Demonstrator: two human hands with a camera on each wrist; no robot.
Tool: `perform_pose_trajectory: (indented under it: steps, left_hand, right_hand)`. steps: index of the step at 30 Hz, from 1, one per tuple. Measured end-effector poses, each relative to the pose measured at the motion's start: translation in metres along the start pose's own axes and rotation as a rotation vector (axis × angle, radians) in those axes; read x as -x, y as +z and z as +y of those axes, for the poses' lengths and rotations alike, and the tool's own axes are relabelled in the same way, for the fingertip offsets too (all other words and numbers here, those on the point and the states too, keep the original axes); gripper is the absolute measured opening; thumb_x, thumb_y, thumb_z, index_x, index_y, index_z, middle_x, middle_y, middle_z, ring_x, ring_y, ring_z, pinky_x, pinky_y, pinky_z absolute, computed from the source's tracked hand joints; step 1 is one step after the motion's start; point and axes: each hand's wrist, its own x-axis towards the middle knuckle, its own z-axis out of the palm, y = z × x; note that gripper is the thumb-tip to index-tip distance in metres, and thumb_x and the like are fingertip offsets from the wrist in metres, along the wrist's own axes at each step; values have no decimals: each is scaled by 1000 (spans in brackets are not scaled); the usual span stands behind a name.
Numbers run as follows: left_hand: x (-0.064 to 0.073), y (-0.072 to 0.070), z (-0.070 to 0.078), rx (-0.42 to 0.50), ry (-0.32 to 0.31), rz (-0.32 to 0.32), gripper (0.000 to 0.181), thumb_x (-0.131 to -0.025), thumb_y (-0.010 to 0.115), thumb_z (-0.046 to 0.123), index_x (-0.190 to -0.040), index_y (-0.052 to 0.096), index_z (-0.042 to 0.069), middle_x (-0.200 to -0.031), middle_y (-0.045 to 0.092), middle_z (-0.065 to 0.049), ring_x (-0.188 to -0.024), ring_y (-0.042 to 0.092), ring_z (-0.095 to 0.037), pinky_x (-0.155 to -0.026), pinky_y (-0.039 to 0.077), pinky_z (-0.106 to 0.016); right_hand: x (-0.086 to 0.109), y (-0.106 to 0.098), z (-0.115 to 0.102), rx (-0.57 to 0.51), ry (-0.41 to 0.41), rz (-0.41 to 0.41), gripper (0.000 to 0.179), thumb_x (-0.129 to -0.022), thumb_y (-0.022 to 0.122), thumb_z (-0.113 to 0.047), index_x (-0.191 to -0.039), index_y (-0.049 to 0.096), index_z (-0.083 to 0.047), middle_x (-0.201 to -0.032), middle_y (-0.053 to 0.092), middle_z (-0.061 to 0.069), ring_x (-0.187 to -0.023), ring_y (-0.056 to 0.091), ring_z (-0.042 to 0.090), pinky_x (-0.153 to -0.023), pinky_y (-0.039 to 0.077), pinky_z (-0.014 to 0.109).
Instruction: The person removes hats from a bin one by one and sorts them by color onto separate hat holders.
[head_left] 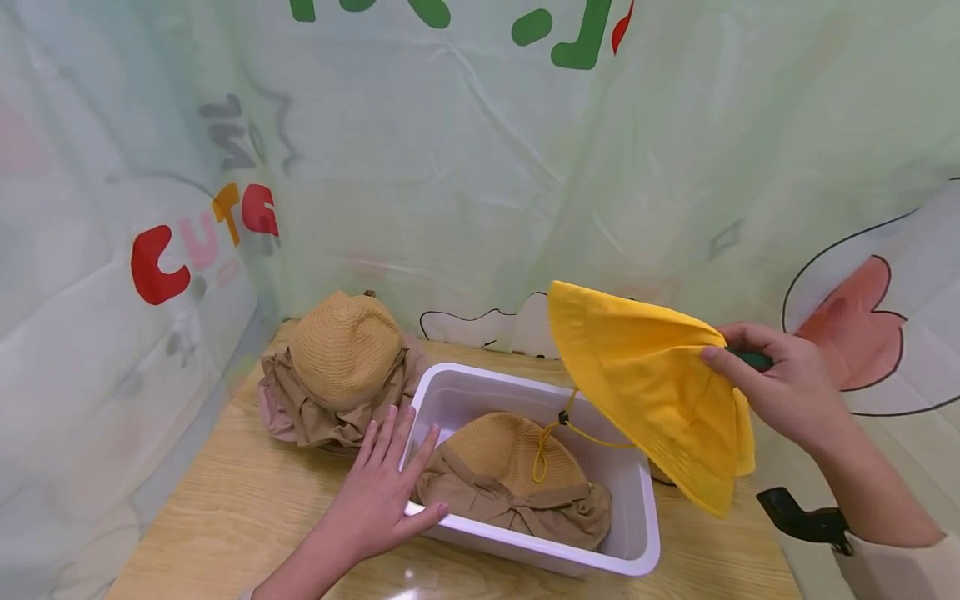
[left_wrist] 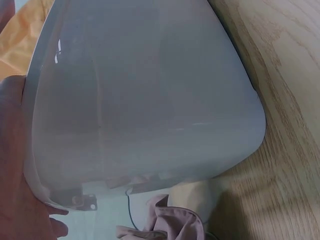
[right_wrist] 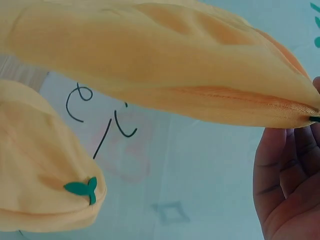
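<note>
My right hand pinches a yellow sun hat near its crown, over the right side of a white plastic bin. From the hat a yellow cord with a black toggle hangs down into the bin. Inside lies a straw hat with a brown fabric brim and bow. My left hand rests on the bin's left rim, fingers straight. In the left wrist view the bin's outer wall fills most of the picture, with that hand along its edge.
Left of the bin, another straw hat sits on brown and pinkish cloth brims on the wooden table. A second yellow hat with a green sprout shows in the right wrist view. A printed curtain hangs behind the table.
</note>
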Motion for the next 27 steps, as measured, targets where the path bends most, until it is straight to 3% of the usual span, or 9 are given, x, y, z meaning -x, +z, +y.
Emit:
perform_pose_trajectory:
  steps: [6,13,21,27]
  left_hand:
    - [1,0,0,-2,-4,-6,92,-93,30,78,-159,28,14,-164,11,-26,-152,7,-43,-115,22,-63]
    - [2,0,1,-4,-6,-7,92,-92,29,78,-158,30,14,-163,14,-27,-152,8,-42,-115,24,-63]
    - [1,0,0,8,-13,-9,91,-93,30,77,-159,26,15,-165,7,-24,-152,6,-42,-116,22,-62]
    - [1,1,-1,12,-17,-11,91,-93,31,78,-159,27,15,-164,12,-26,-152,6,-41,-118,17,-60]
  right_hand:
    - [2,-9,10,-3,20,37,19,-94,70,-24,-103,68,-7,-77,61,-12,-67,49,7,-53,42,18]
    - [5,-21,23,23,22,71,17,-95,69,-21,-102,65,-5,-73,57,-9,-62,45,9,-49,37,22]
    - [5,-33,37,99,75,86,25,-97,66,-25,-107,64,-3,-73,57,-17,-62,45,6,-49,38,19]
    - [6,-39,45,130,136,103,32,-98,63,-32,-112,64,-2,-74,54,-26,-61,49,2,-49,43,16]
